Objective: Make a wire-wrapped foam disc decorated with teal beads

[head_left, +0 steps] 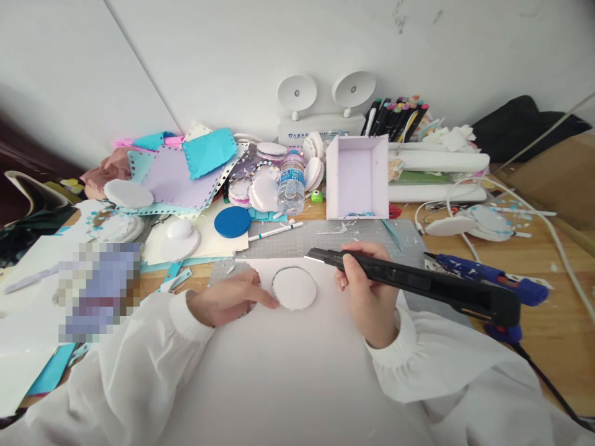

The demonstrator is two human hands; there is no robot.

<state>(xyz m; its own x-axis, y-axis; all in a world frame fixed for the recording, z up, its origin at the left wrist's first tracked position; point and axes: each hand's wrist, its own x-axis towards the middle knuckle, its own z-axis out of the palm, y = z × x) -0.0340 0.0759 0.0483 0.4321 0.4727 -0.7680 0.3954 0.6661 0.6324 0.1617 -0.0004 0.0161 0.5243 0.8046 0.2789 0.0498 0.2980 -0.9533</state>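
Observation:
A large white foam sheet (279, 365) reaches from my body onto the grey cutting mat (269, 244). Near its far edge a round disc outline (294, 288) shows, ringed by a dark, rough line that looks like a cut. My left hand (232, 297) lies at the left of this circle, one fingertip touching its lower left edge and the other fingers curled at the sheet's edge, partly hidden. In my right hand (369, 291) is a black utility knife (418, 279), its blade out and pointing left, raised above the sheet to the upper right of the circle.
Behind the mat stand a lilac box (357, 176), a water bottle (292, 189) and several markers (395, 121). A blue round lid (232, 222) lies left of the mat. At right rest a blue glue gun (488, 275) and a white cable (553, 226). Decorated white discs (114, 226) sit at left.

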